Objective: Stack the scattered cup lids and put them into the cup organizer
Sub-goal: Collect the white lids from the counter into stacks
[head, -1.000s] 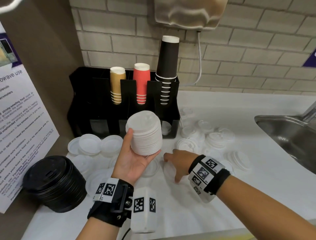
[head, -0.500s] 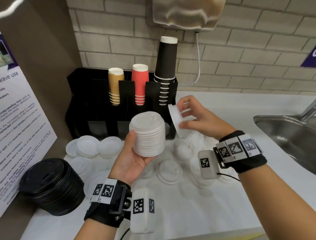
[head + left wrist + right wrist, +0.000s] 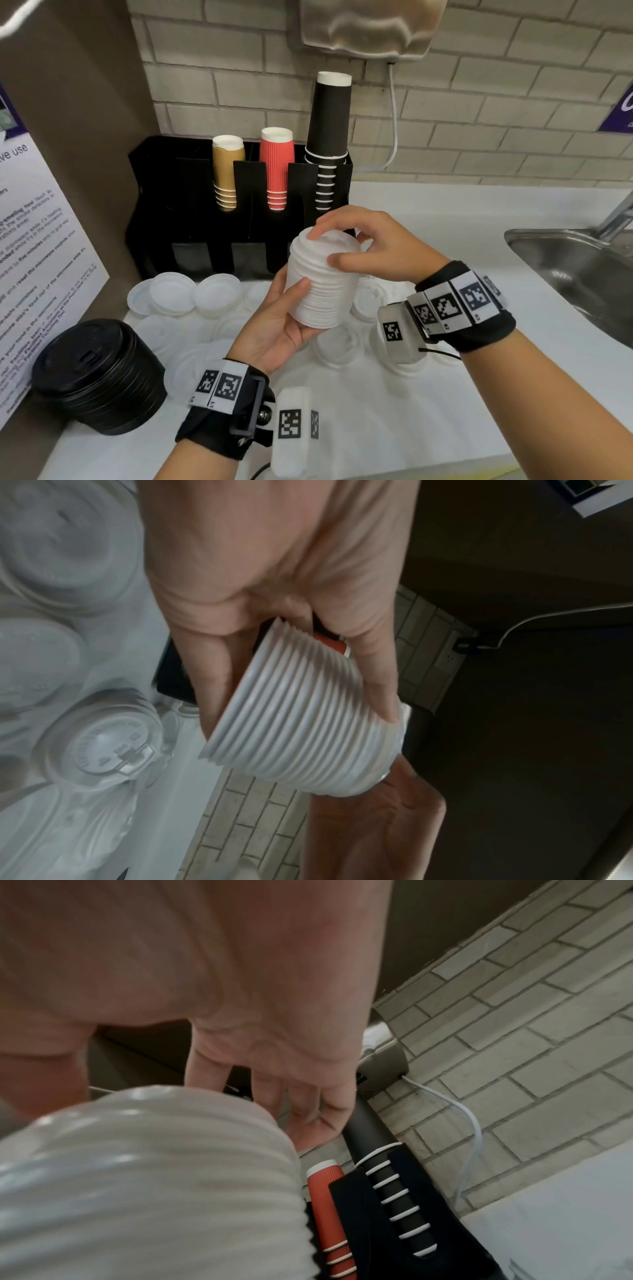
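Fingers (image 3: pixel 317 233) of my right hand now press the lid I was carrying onto the stack (image 3: pixel 322 284) that my left hand (image 3: pixel 274 325) grips. Left wrist: fingers (image 3: pixel 380 685) wrap the stack (image 3: pixel 301 718); loose lids (image 3: pixel 103 739) lie beside. Right wrist: organizer (image 3: pixel 383 1218) just beyond. More remain.

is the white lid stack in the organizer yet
Out. The left hand grips the white lid stack in front of the cup organizer; the right hand holds its top.
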A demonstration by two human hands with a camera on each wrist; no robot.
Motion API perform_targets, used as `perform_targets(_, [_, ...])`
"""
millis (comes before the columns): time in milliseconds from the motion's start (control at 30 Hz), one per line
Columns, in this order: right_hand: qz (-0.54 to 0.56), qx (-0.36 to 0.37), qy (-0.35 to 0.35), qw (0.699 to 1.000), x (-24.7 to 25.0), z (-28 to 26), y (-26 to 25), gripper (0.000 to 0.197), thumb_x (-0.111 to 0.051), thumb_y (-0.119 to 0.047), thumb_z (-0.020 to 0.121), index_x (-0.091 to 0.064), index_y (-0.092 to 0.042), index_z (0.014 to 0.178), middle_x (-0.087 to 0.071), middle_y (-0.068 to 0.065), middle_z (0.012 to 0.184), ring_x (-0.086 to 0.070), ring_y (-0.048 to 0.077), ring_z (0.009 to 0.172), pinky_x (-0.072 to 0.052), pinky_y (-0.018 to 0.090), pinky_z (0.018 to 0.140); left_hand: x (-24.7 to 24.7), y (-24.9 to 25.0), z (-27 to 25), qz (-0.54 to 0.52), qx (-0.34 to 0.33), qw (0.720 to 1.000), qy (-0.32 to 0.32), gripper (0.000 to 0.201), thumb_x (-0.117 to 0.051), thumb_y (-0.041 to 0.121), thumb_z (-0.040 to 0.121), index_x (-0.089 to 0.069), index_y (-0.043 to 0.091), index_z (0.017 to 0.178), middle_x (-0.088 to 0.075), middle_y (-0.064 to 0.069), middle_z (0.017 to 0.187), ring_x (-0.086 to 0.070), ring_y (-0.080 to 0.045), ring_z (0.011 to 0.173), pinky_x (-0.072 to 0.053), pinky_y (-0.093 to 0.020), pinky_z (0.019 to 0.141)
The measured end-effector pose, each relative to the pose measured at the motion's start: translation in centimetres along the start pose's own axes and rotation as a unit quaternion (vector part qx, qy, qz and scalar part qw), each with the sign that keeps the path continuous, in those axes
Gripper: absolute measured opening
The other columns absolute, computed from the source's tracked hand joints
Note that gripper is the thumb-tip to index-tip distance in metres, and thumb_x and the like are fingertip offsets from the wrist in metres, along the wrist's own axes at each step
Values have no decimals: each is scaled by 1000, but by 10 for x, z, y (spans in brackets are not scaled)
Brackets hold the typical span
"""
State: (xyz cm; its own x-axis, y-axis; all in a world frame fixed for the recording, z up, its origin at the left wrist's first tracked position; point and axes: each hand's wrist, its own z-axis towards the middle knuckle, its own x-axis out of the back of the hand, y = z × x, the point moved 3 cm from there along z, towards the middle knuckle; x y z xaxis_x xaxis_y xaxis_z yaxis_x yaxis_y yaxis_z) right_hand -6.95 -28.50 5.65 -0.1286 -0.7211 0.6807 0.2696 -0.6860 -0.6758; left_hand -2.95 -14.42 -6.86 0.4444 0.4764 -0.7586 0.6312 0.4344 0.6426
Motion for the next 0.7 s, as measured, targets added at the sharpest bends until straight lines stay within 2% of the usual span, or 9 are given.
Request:
perform_targets(100, [-12,17,-14,1000,-1,-2,-3,34,-73,-3,78,-70,-21,106,-59,-10,113,-52,-6,105,-37,4,80,0,-1,0,2,-1,1000,-2,70,-83,29,64,-57,33,129,-64,-7,129,-66,-26,112,-59,-40,75])
perform_targets(233, [-19,23,-13,999,0,-4,-2,33,-74,-4,77,-70,-18,107,-59,-9,113,-52,-7,104,-36,4,80,-1,-1,0,0,-2,1000,-17,91,-97,35,48,-56,33,131,-65,-7,128,-64,-27,115,-59,-42,77])
perform_targets(367, [-32,25,-16,999,-2,-6,-1,35,-77,-9,76,-68,-19,109,-56,-8,116,-51,2,109,-36,4,80,-2,-2,0,-8,-4,1000,-21,97,-97,36,47,-54,30,134,-64,-8,130,-63,-28,116,-59,-43,78])
perform_targets(433, [-37,30,-13,999,-3,-7,1,40,-78,-19,78,-63,-27,114,-52,-7,121,-51,5,112,-40,7,80,-1,-1,-1,-10,-9,1000,-19,97,-97,35,48,-53,29,134,-63,-8,130,-63,-28,116,-59,-43,79])
perform_targets(500, [18,4,43,999,-1,-8,8,35,-69,-29,86,-55,-31,118,-50,-8,122,-54,9,111,-45,11,80,1,1,-2,-15,-20,1000,-14,101,-98,34,47,-51,28,136,-63,-8,132,-62,-27,118,-59,-43,82])
perform_targets(567, [85,-65,130,986,0,-7,22,17,-53,-26,97,-54,-24,114,-56,-5,112,-58,16,105,-46,13,76,5,7,-4,-25,-33,999,-6,104,-98,32,44,-50,27,137,-62,-8,133,-62,-27,119,-59,-42,79])
perform_targets(600, [68,-109,137,982,-2,-7,32,15,-47,-23,100,-56,-19,112,-58,-2,107,-59,20,103,-45,13,75,7,10,-5,-30,-38,999,-1,106,-99,31,43,-50,26,137,-62,-8,133,-61,-27,119,-59,-41,78])
perform_targets(633, [7,-152,90,984,-8,-8,42,18,-44,-20,101,-57,-15,113,-60,0,107,-59,22,105,-43,12,76,10,13,-5,-33,-44,998,3,107,-99,32,42,-50,25,136,-62,-8,133,-61,-27,119,-59,-41,77])
perform_targets(700, [-141,-196,-109,964,-32,-14,60,28,-45,-16,100,-56,-11,125,-59,6,122,-54,23,115,-39,14,87,13,19,-6,-32,-56,998,10,106,-99,33,40,-51,26,134,-62,-7,132,-62,-27,118,-60,-40,78])
